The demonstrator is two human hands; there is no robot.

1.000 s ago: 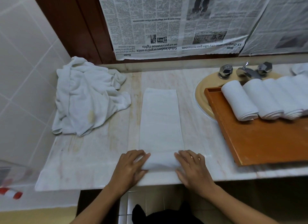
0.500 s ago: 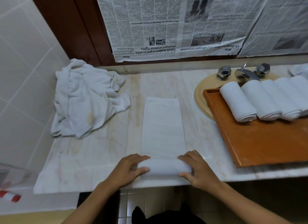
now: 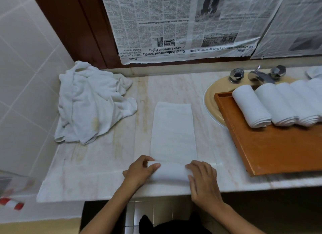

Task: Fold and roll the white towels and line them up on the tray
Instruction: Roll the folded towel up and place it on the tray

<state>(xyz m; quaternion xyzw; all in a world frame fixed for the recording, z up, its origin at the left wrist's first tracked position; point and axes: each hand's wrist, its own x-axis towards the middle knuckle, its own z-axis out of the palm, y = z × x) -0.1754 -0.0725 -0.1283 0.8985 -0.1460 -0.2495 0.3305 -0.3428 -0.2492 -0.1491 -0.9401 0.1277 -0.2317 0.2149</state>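
Towel [image 3: 173, 129]: white terry cloth, matt, nubby. Tray [image 3: 271, 150]: orange-brown wood, smooth, satin. Tabletop [image 3: 108, 164]: pale veined marble, polished. Taps [image 3: 257, 75]: chrome metal, glossy. Wall sheets [image 3: 174, 24]: newsprint paper, matt.

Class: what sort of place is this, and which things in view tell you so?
Probably a bathroom: a cream oval basin with faceted chrome taps set in a pale marble counter, beside a white tiled wall.

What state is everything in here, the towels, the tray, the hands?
Long towel: folded flat, near end rolled up.
Left hand: grips the roll's left end.
Right hand: grips the roll's right end.
Rolled towels: lined up side by side on tray.
Tray: front part bare.
Towel pile: crumpled, unfolded.
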